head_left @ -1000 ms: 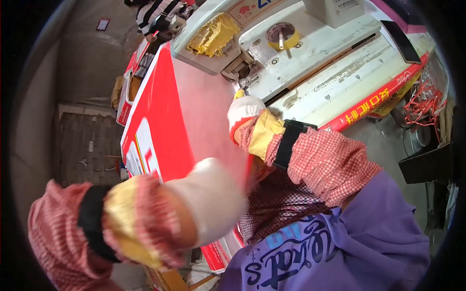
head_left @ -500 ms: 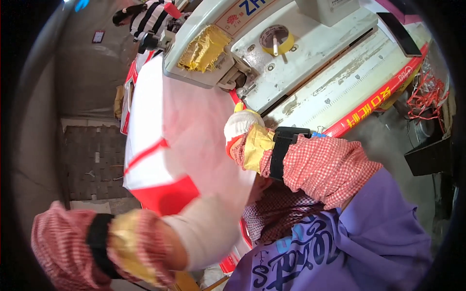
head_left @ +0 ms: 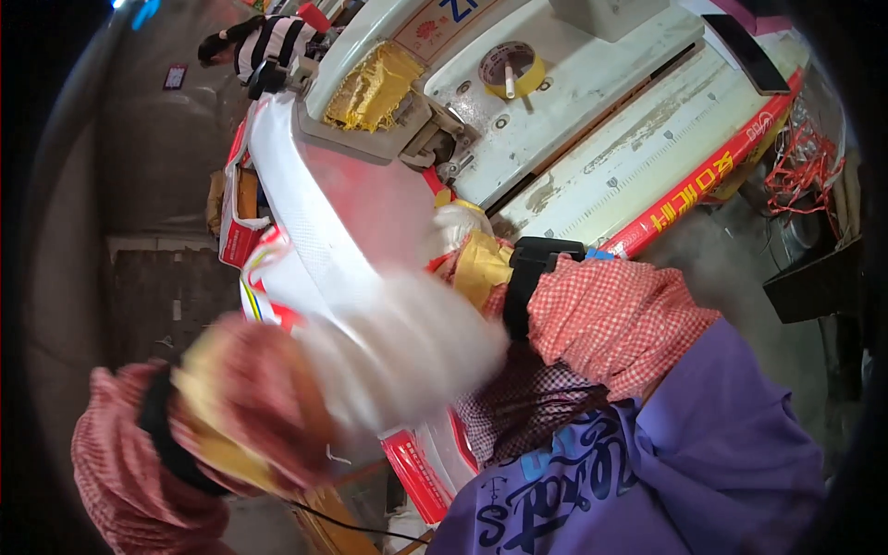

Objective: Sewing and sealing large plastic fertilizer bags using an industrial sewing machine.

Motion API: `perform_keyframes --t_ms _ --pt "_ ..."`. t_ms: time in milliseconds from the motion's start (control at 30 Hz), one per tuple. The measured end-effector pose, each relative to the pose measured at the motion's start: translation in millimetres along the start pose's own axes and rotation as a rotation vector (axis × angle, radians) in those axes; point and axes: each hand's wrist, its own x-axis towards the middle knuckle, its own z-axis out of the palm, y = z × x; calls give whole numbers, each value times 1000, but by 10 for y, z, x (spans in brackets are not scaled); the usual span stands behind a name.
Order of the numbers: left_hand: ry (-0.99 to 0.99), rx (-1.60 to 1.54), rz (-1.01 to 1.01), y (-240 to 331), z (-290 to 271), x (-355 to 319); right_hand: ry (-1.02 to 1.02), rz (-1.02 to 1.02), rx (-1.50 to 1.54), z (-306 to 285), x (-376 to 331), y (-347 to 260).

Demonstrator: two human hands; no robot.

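Note:
A large red and white sheet [head_left: 305,231] curves up from my lap toward the white machine [head_left: 592,102]. Its white edge arcs from the machine's yellow-padded head [head_left: 375,83] down to my left. My left hand [head_left: 398,347], in a white glove, is a blur over the near part of the sheet; its grip is unclear. My right hand [head_left: 458,227], also gloved in white, is closed on the sheet just below the machine's metal clamp [head_left: 435,148]. Both forearms wear red checked sleeves with yellow cuffs.
A roll of yellow tape [head_left: 507,69] and a flat black device [head_left: 754,51] lie on the machine top. A red ruler strip [head_left: 712,180] runs along its edge. Red wires [head_left: 805,171] hang at right. More red and white sheets [head_left: 239,236] are stacked at left. A person in stripes [head_left: 268,42] stands beyond.
The sheet has flipped from lying flat, red side up, to standing curved with its white side showing. My left hand swept up and to the right; my right hand stayed by the clamp.

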Motion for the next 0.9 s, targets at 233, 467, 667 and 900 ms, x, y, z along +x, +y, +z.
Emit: perform_keyframes --t_ms 233,467,667,900 --pt "-123 -986 -131 33 470 -561 20 -13 54 119 -233 251" --pt "7 -1130 -344 245 467 215 -107 -91 132 -547 -119 260" --pt "40 -1115 -789 274 1677 137 -560 628 1755 -489 65 216" --pt "-68 -681 -587 276 1861 -717 -39 -295 154 -419 49 -313"
